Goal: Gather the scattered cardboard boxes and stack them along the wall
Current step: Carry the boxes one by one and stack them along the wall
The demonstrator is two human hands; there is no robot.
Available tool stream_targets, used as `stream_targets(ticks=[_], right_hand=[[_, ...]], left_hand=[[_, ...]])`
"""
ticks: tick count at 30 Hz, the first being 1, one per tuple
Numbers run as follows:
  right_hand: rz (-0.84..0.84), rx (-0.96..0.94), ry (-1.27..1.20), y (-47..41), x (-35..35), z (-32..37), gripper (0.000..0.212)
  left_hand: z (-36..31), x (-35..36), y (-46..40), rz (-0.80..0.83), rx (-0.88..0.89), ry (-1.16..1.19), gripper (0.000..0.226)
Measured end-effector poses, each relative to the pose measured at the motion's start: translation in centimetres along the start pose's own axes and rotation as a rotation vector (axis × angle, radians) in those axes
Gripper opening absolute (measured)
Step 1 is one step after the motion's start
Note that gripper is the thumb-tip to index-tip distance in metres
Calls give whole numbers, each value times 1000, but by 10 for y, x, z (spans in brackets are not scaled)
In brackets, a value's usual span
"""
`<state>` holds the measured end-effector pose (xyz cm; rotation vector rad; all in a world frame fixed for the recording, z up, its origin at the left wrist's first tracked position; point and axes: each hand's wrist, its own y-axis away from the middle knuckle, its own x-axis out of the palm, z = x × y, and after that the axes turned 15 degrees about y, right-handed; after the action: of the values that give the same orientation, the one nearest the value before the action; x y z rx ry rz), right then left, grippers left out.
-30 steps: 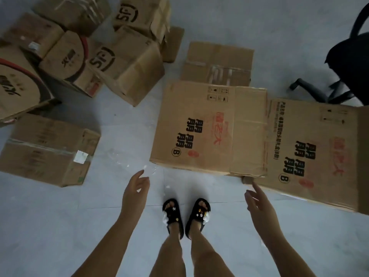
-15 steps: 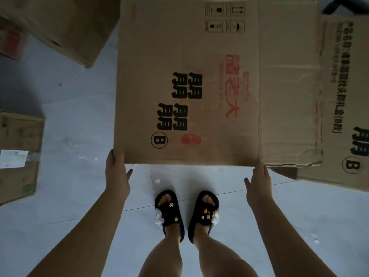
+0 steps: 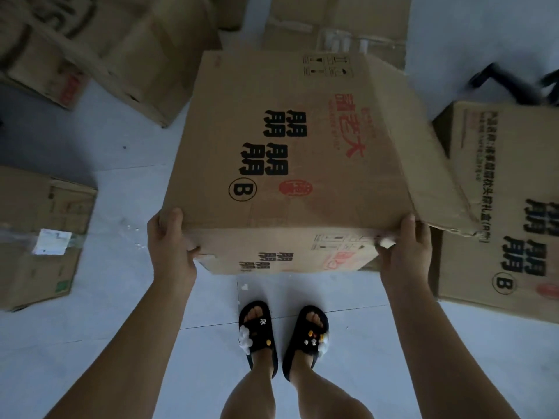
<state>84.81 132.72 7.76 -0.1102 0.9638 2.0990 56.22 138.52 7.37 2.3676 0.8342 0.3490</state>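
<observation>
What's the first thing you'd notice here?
A big cardboard box with bold black letters fills the middle, gripped at its near corners by the left hand and right hand. Below it, black sandals with little charms stand on the pale floor.

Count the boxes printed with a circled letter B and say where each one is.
2. One box is held at its near corners by the left hand and right hand; the second box lies on the floor at right. Other prints may be hidden.
</observation>
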Motion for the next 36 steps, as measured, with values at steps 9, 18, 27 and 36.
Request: stream_targets(ticks=[9, 18, 27, 36], right_hand=[[183, -107, 39, 120, -20, 97, 28], [522, -490, 234, 229, -51, 171, 26], [984, -729, 294, 354, -87, 179, 43], [1319, -850, 532, 516, -106, 104, 23]], left_hand=[[-113, -79, 123, -234, 34, 151, 21], [-165, -159, 277, -481, 163, 377, 16], [-155, -247, 420, -799, 403, 705, 23], [-93, -359, 547, -1178, 523, 976, 14]])
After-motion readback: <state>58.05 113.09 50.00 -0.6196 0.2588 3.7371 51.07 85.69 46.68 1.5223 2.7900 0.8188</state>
